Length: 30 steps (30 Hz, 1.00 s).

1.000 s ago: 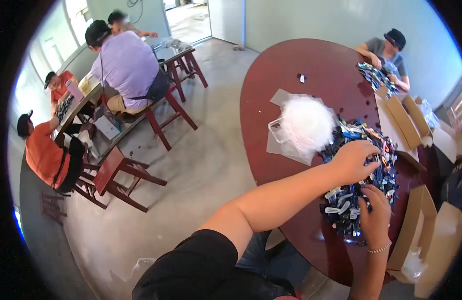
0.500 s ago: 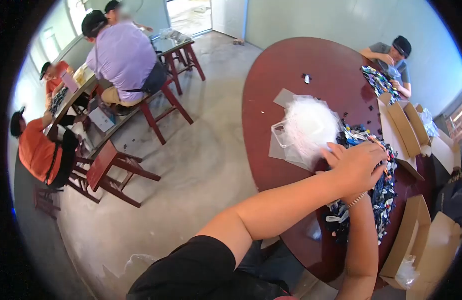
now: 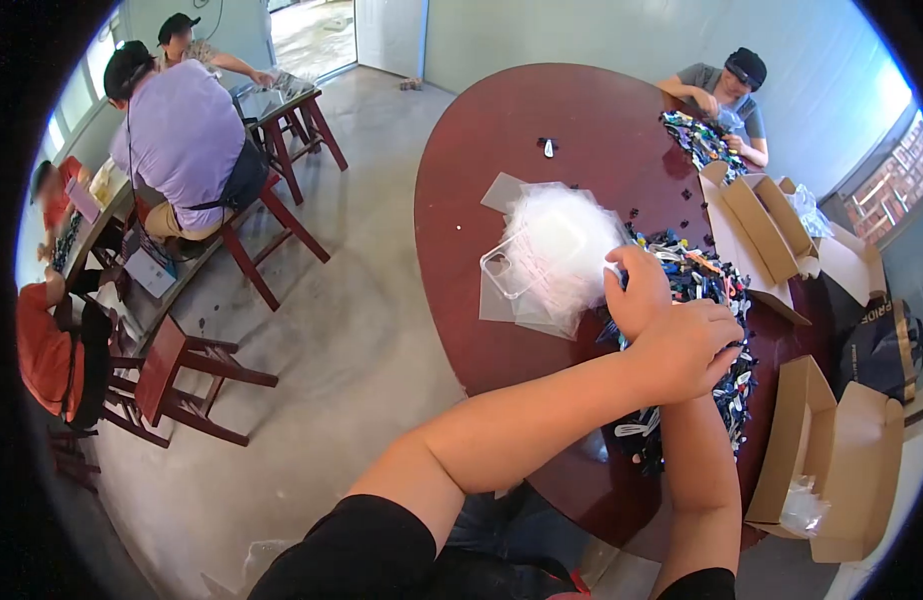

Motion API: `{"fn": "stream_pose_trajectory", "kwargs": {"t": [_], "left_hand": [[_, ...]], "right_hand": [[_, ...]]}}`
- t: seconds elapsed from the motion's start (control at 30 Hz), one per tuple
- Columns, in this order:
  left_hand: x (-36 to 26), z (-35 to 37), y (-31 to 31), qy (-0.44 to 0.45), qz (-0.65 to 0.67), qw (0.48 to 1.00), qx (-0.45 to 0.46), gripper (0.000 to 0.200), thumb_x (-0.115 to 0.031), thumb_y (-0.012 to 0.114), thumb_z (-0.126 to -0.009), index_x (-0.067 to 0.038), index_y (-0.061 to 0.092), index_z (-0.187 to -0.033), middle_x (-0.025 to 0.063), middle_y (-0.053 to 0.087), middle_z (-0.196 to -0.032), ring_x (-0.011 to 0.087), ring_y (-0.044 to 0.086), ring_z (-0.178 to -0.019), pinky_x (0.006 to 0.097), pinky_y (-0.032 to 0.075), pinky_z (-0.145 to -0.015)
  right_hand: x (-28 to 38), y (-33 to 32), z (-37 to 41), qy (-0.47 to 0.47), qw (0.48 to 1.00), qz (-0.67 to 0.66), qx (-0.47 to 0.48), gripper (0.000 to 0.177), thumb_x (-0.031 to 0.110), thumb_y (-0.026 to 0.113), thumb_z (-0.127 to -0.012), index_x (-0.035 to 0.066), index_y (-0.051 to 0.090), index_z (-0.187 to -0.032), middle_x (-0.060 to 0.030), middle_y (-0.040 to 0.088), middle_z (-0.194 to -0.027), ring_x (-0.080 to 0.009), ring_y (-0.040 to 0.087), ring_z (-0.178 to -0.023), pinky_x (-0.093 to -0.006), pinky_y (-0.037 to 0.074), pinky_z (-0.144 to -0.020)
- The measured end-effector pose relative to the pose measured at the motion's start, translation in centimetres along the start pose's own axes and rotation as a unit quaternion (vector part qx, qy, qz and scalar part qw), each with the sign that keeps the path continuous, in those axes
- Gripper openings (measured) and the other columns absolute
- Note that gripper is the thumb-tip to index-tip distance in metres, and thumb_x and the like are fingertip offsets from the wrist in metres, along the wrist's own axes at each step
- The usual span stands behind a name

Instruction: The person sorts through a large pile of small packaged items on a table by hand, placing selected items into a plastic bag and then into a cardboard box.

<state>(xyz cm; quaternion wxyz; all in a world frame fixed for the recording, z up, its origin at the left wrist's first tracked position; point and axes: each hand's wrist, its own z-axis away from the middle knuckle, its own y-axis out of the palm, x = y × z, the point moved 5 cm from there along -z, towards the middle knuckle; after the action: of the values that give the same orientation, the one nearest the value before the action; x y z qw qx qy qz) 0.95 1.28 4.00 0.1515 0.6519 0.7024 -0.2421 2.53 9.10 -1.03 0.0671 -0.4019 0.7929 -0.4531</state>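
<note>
My left hand (image 3: 685, 350) reaches across my right forearm, over a pile of small hair clips (image 3: 707, 262) in black, white, orange and blue. Its fingers curl down on the far side, and what they hold is hidden. My right hand (image 3: 640, 290) comes out beyond the left one, partly covered by it. Its thumb and fingertips are bent together at the right edge of a stack of clear plastic bags (image 3: 557, 235); a small pale bit shows at the tips, too small to name. A loose clear bag piece (image 3: 502, 268) lies on the stack's left side.
The round dark-red table (image 3: 462, 180) carries a loose clip (image 3: 550, 149) farther back. Opened cardboard boxes (image 3: 762, 225) and another box (image 3: 832, 460) stand to the right. A co-worker (image 3: 737, 95) sits across beside more clips. Other people sit left, near a red stool (image 3: 167, 370).
The view has turned right, so the table sits farther left. My right hand has moved out from under my left hand, its spread fingers now drawn together beside the bags.
</note>
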Motion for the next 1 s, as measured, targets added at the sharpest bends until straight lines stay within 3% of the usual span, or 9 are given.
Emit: {"fn": "stream_pose_trajectory", "kwargs": {"t": [0.27, 0.37, 0.53, 0.6, 0.67, 0.77, 0.8, 0.87, 1.0], "left_hand": [[-0.5, -0.7, -1.2, -0.001, -0.018, 1.000, -0.020, 0.014, -0.008, 0.069, -0.077, -0.003, 0.067, -0.089, 0.0110, 0.068, -0.089, 0.0293, 0.065, -0.083, 0.0400, 0.051, -0.073], [-0.5, -0.8, -1.3, 0.003, -0.024, 0.999, -0.024, 0.012, -0.008, 0.068, -0.077, -0.003, 0.066, -0.087, 0.0114, 0.068, -0.087, 0.0300, 0.065, -0.081, 0.0407, 0.051, -0.071], [0.7, -0.3, -0.5, -0.007, -0.021, 0.999, -0.044, 0.010, -0.007, 0.067, -0.077, -0.002, 0.066, -0.087, 0.0127, 0.067, -0.088, 0.0316, 0.065, -0.083, 0.0412, 0.051, -0.075], [0.5, -0.3, -0.4, 0.009, 0.003, 0.998, -0.059, 0.010, -0.007, 0.067, -0.078, -0.002, 0.065, -0.087, 0.0130, 0.067, -0.089, 0.0322, 0.064, -0.085, 0.0407, 0.051, -0.077], [0.6, -0.2, -0.3, 0.001, 0.007, 0.999, -0.047, 0.010, -0.007, 0.067, -0.078, -0.002, 0.065, -0.087, 0.0131, 0.066, -0.090, 0.0325, 0.064, -0.085, 0.0409, 0.051, -0.077], [0.5, -0.2, -0.5, 0.010, 0.011, 0.998, -0.064, 0.009, -0.006, 0.066, -0.079, -0.001, 0.065, -0.086, 0.0128, 0.066, -0.090, 0.0323, 0.064, -0.086, 0.0409, 0.051, -0.077], [0.7, -0.2, -0.4, 0.006, 0.013, 0.998, -0.053, 0.010, -0.006, 0.066, -0.079, -0.001, 0.065, -0.087, 0.0127, 0.066, -0.090, 0.0321, 0.064, -0.085, 0.0407, 0.051, -0.077], [0.6, -0.4, -0.6, 0.003, 0.015, 0.999, -0.043, 0.010, -0.006, 0.066, -0.079, -0.001, 0.065, -0.088, 0.0126, 0.066, -0.089, 0.0320, 0.064, -0.084, 0.0406, 0.051, -0.076], [0.8, -0.9, -2.0, 0.002, -0.030, 0.995, -0.096, 0.015, -0.007, 0.066, -0.078, -0.001, 0.064, -0.092, 0.0141, 0.064, -0.100, 0.0354, 0.059, -0.099, 0.0434, 0.047, -0.087]], "right_hand": [[-5.3, 3.1, -3.4, 0.249, 0.965, -0.045, 0.070, 0.043, 0.023, 0.077, -0.079, 0.000, 0.060, -0.111, -0.0109, 0.067, -0.094, -0.0167, 0.062, -0.080, -0.0326, 0.050, -0.071], [-7.2, 4.9, -3.0, 0.255, 0.934, -0.239, 0.077, 0.038, 0.024, 0.077, -0.078, -0.002, 0.065, -0.104, -0.0078, 0.068, -0.086, -0.0120, 0.061, -0.075, -0.0294, 0.049, -0.067], [-5.9, 2.9, -3.2, 0.211, 0.965, -0.128, 0.093, 0.028, 0.023, 0.070, -0.082, -0.006, 0.069, -0.082, -0.0098, 0.067, -0.066, -0.0172, 0.063, -0.061, -0.0300, 0.049, -0.061], [-5.1, 2.2, -3.0, 0.237, 0.952, -0.156, 0.112, 0.022, 0.017, 0.066, -0.086, -0.005, 0.069, -0.082, -0.0050, 0.066, -0.067, -0.0109, 0.057, -0.058, -0.0273, 0.046, -0.056], [-5.7, 2.5, -2.3, 0.231, 0.953, -0.159, 0.119, 0.023, 0.017, 0.062, -0.089, -0.005, 0.067, -0.082, -0.0082, 0.067, -0.069, -0.0195, 0.061, -0.059, -0.0331, 0.048, -0.059], [-3.2, 0.2, -2.5, 0.145, 0.956, 0.225, 0.117, 0.017, 0.015, 0.057, -0.093, 0.001, 0.065, -0.088, -0.0131, 0.069, -0.082, -0.0397, 0.063, -0.076, -0.0415, 0.052, -0.071], [-3.8, 0.0, -2.2, 0.145, 0.956, 0.225, 0.117, 0.017, 0.015, 0.057, -0.093, 0.001, 0.065, -0.088, -0.0131, 0.069, -0.082, -0.0397, 0.063, -0.076, -0.0415, 0.052, -0.071], [-3.7, -1.4, -1.2, -0.014, 0.960, 0.280, -0.003, 0.017, 0.018, 0.058, -0.093, 0.003, 0.066, -0.094, -0.0124, 0.068, -0.086, -0.0348, 0.066, -0.079, -0.0378, 0.053, -0.072], [-3.7, -5.2, 0.5, 0.011, 0.981, 0.045, -0.188, 0.017, 0.016, 0.055, -0.093, 0.002, 0.065, -0.093, -0.0112, 0.067, -0.084, -0.0254, 0.066, -0.079, -0.0376, 0.052, -0.067]]}}
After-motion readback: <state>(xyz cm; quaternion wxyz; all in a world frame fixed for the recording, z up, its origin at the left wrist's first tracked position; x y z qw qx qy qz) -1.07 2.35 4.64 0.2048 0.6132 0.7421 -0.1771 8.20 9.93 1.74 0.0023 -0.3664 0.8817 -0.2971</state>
